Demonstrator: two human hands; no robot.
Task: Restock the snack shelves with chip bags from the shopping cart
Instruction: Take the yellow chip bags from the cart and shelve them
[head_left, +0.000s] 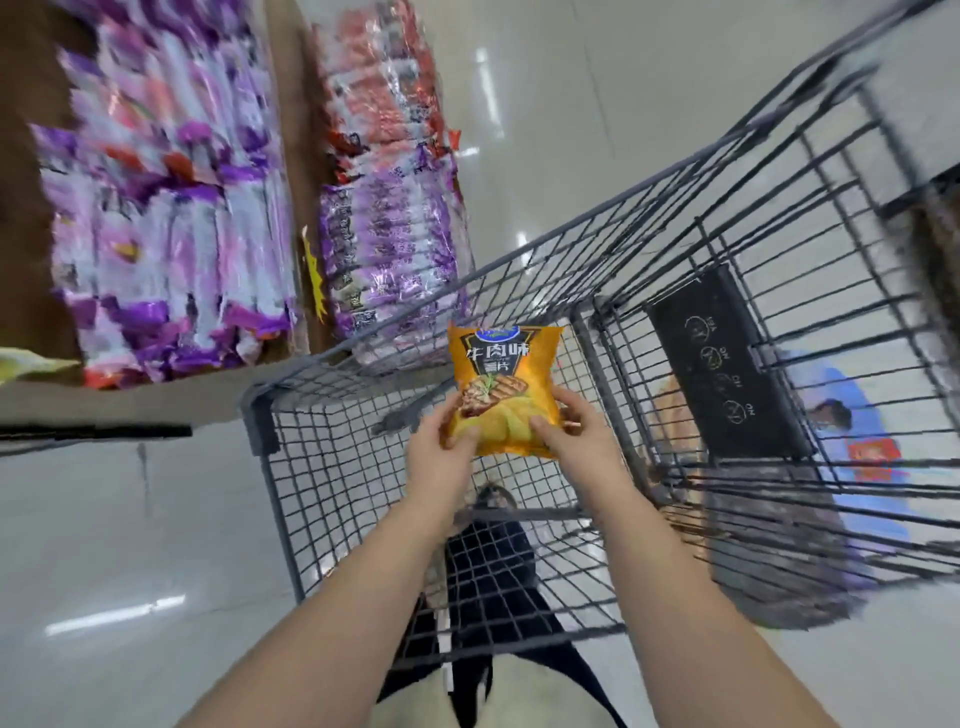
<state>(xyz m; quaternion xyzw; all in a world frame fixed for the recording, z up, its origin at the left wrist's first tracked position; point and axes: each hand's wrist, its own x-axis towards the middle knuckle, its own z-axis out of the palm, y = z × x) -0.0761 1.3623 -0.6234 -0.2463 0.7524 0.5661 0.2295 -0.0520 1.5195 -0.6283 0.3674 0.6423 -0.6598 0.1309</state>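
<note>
An orange chip bag (501, 374) with a beef picture is held upright above the grey wire shopping cart (291, 499). My left hand (441, 452) grips its lower left corner. My right hand (576, 436) grips the lower right corner, thumb on the front. The snack shelves (291, 171) to the upper left hold rows of purple and white bags (171, 218) and red and purple packs (384, 156).
The cart's child seat flap (727, 364) with a black warning plate stands to the right. A blue bag (852, 426) lies in the cart's far end. A yellow price tag (314, 280) hangs on the shelf edge. Glossy white floor surrounds the cart.
</note>
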